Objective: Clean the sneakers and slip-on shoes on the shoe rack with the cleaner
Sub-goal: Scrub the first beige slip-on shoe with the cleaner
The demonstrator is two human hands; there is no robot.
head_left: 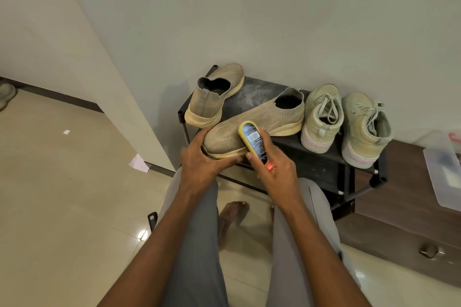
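Against the pale wall stands one black shoe rack (321, 157), its dusty top shelf carrying four shoes: two tan knit slip-on shoes and two pale green lace-up sneakers. To its right sits one dark wooden cabinet (399, 227) with a clear plastic box (444, 172) on top. Both sneakers stand side by side at the right end of the shelf, the left sneaker (321, 117) just beside the right sneaker (366, 127). One slip-on, the far slip-on shoe (214, 95), rests at the left back corner with its heel toward the camera. At the front edge lies the near slip-on shoe (252, 127), toe pointing left. Its toe is gripped by the left hand (202, 159), fingers curled under the sole. Around one yellow-rimmed cleaner bottle (254, 144) the right hand (274, 167) is clamped, the bottle's end pressed against the shoe's side. Two scraps of paper (138, 162) lie on the tiled floor.
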